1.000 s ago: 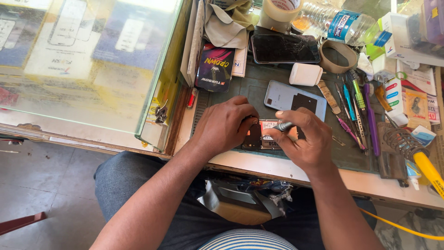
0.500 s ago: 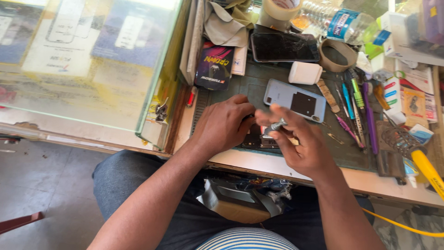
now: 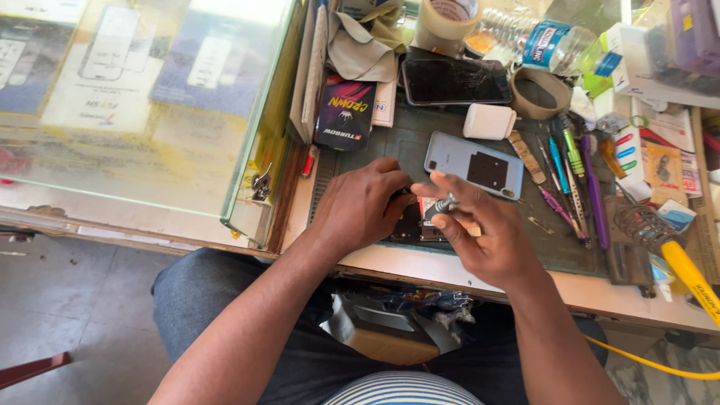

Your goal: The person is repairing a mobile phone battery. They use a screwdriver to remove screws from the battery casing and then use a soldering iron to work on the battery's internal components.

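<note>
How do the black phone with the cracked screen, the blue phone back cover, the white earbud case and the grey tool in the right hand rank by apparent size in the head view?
1. Black phone and blue back cover: too alike to rank.
2. White earbud case.
3. Grey tool, mostly hidden in the right hand, so unsure.

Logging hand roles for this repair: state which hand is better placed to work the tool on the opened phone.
Right. The right hand already grips the small screwdriver over the opened phone, while the left hand presses down on it.
</note>
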